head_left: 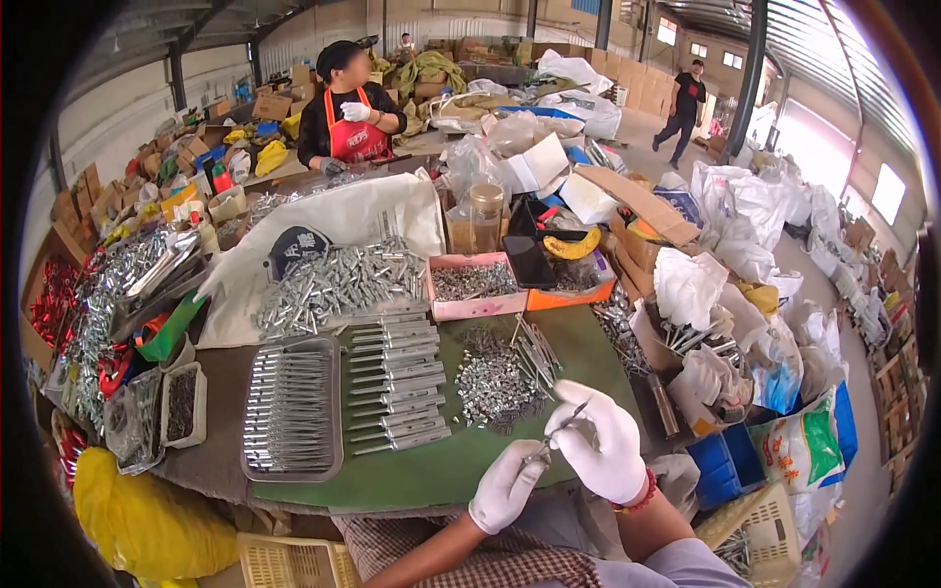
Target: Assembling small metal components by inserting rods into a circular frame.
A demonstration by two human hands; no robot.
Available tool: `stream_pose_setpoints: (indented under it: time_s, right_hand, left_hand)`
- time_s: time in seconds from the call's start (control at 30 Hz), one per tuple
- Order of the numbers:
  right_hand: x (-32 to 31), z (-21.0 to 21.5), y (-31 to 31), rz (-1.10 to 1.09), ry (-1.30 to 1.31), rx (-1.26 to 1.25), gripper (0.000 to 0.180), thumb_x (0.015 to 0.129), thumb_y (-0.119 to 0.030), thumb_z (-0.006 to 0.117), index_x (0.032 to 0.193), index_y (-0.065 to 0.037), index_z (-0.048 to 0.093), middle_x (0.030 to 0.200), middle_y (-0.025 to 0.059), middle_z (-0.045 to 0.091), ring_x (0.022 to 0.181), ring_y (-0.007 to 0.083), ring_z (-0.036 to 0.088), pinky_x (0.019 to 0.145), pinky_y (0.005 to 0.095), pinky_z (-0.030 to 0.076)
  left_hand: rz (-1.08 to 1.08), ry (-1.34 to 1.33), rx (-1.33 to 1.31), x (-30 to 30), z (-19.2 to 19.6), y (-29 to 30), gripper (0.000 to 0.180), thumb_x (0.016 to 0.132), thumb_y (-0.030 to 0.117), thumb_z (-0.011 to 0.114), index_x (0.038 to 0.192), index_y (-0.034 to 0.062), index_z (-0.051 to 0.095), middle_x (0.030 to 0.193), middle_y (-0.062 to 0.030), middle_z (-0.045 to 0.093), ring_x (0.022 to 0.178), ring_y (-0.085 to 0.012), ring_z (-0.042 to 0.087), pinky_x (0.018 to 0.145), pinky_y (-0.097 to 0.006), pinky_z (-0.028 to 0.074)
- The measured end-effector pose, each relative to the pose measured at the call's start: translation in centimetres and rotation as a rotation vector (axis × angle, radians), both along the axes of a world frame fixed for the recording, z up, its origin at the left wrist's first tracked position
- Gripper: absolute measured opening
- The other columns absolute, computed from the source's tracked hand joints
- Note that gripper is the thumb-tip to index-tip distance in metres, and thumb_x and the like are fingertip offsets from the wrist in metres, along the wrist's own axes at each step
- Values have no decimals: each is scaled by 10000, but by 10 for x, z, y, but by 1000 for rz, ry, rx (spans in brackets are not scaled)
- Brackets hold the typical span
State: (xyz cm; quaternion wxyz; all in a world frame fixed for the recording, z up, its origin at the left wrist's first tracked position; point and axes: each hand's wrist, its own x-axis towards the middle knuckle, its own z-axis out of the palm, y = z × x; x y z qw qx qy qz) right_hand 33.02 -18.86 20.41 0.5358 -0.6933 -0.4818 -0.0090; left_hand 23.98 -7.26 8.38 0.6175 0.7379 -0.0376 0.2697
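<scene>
Both my hands wear white gloves and are close together over the front right of the green work mat point(343, 482). My right hand point(610, 449) pinches a thin dark metal rod point(567, 419). Between the fingers of my left hand point(504, 487) is a small metal piece point(536, 455); I cannot tell whether it joins the rod. Just beyond lies a heap of small metal nuts point(495, 384), with loose thin rods point(535, 355) beside it. To the left, rods with thicker metal sleeves point(407, 382) lie in a row. A clear plastic tray point(340, 431) holds many similar rods.
A heap of metal sleeves point(338, 284) lies on white sacking point(230, 304). Behind the mat stand a pink box point(477, 310) of small parts, a phone-like dark slab point(529, 262), bananas point(571, 245) and a jar point(486, 218). A co-worker point(355, 113) sits opposite; another person point(681, 110) walks behind.
</scene>
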Motion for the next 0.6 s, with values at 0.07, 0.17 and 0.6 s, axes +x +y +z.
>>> stream_pose_setpoints:
  time_s: [0.07,0.17,0.6]
  right_hand:
    - [8,4,-1,-4,-194,3,460,789,63,607,1243,39,538,852,99,659,745,187,657,697,284,520]
    - [12,5,1,9,-368,5,496,781,88,606,1263,37,498,847,108,660,741,183,654,682,284,522]
    - [-3,2,2,-209,-68,214,238,742,106,634,965,32,593,795,114,642,685,188,651,649,269,515]
  left_hand:
    - [-15,-17,-25,3,-1,-1,191,984,127,487,1130,10,524,962,-92,570,871,-188,581,817,-301,472]
    - [-38,-16,-72,4,-7,0,191,981,112,486,1137,6,519,961,-83,568,874,-176,579,816,-292,471]
    - [-62,7,-39,3,-12,-1,238,984,134,502,1173,-9,509,1021,-113,577,956,-217,579,874,-309,461]
